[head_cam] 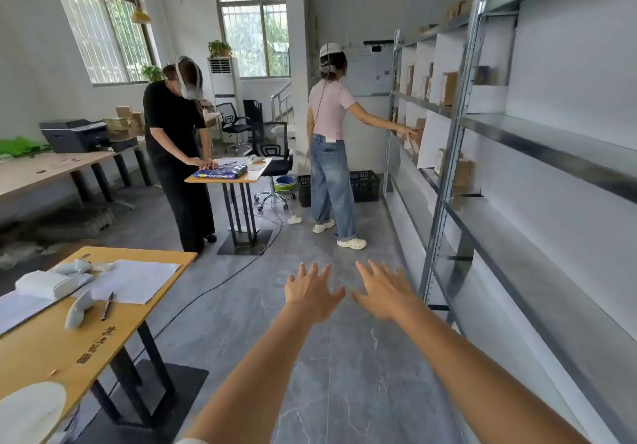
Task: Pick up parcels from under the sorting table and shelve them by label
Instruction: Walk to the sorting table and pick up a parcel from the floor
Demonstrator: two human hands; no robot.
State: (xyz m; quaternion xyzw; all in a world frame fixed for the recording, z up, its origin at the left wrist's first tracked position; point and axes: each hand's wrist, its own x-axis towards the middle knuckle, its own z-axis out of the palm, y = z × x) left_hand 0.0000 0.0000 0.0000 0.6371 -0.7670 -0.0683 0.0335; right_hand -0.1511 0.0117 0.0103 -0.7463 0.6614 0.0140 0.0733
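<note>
My left hand (312, 292) and my right hand (384, 292) are stretched out side by side over the grey floor, palms down, fingers spread, holding nothing. A wooden sorting table (44, 350) stands at the lower left with papers, a pen and white devices on it; the space under it shows only its black legs and base. The metal shelving (537, 140) runs along the right wall. Brown cardboard parcels (448, 87) stand on its farther sections; the near shelves are bare.
A person in a pink top (331, 109) reaches into the far shelves. Another person in black (172, 116) leans over a small table (255, 173) holding a blue package. A black cable (206, 292) crosses the floor. Black crates (363, 185) sit by the wall.
</note>
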